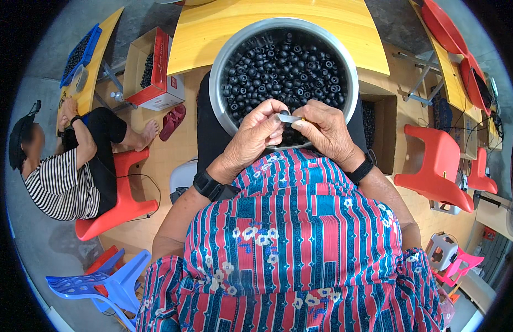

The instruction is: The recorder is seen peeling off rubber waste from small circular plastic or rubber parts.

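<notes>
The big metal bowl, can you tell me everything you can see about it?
The bowl is round, wide and shiny grey, like steel, with a smooth rolled rim. It sits upright on the person's lap, just in front of a yellow table. It is filled with many small round black pieces, some with holes in them. The left hand and right hand meet over its near edge, hiding that part, and pinch a small silvery piece between them.

Around us we see a grey concrete floor [51, 243], a yellow wooden tabletop [212, 33], red plastic chairs [436, 166], a blue stool [110, 282], and open cardboard boxes [151, 72] in even daylight.
</notes>
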Tool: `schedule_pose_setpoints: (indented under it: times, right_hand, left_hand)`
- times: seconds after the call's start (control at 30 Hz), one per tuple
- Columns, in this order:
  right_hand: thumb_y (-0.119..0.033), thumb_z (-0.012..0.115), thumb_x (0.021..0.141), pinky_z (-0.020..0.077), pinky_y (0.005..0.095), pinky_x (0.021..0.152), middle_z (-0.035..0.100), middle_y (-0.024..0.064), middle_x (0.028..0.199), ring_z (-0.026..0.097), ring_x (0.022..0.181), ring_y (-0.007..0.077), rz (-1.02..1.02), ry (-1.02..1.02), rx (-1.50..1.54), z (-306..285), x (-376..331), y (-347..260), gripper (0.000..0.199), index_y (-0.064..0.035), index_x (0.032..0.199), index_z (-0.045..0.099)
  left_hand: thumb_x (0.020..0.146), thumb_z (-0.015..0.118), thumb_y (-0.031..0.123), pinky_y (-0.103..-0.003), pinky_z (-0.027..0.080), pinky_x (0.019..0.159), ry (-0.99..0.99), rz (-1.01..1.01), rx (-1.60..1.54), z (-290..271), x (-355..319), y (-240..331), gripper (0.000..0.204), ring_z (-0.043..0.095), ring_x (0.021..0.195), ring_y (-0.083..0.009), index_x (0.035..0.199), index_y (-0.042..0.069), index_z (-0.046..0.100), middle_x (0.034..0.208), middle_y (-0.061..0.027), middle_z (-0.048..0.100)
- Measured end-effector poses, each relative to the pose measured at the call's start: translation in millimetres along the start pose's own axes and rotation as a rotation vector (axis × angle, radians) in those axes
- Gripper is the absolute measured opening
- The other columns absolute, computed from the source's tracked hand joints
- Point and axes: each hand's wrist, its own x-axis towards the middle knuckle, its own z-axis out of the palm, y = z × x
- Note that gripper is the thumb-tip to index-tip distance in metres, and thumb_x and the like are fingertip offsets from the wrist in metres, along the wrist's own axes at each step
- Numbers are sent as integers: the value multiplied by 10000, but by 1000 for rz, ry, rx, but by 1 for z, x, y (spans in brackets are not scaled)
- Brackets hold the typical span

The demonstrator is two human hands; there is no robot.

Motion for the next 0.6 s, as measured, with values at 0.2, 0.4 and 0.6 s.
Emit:
schedule_pose_setpoints:
  times: [0.2,0.4,0.6]
  right_hand:
    - [-229,644,877,475,370,664,603,139,767,602,724,310,34,73,74,1,1,5,217,-12,884,647]
    - [-234,648,875,474,370,660,604,138,769,600,719,312,62,65,145,1,1,4,220,-14,888,651]
    - [-260,646,866,485,379,649,611,123,767,617,733,311,-1,15,-13,2,1,5,217,-47,909,663]
  left_hand:
    - [991,547,267,-180,321,584,-25,-13,-5,-2,1,-2,239,355,675,-33,1144,89,504,797,52,401]
    - [994,541,260,-183,319,582,8,-14,-40,-6,1,-3,236,349,666,-33,1144,82,503,802,48,408]
    - [1017,496,221,-174,324,551,42,26,33,0,2,2,175,336,623,-19,1076,56,503,781,48,401]
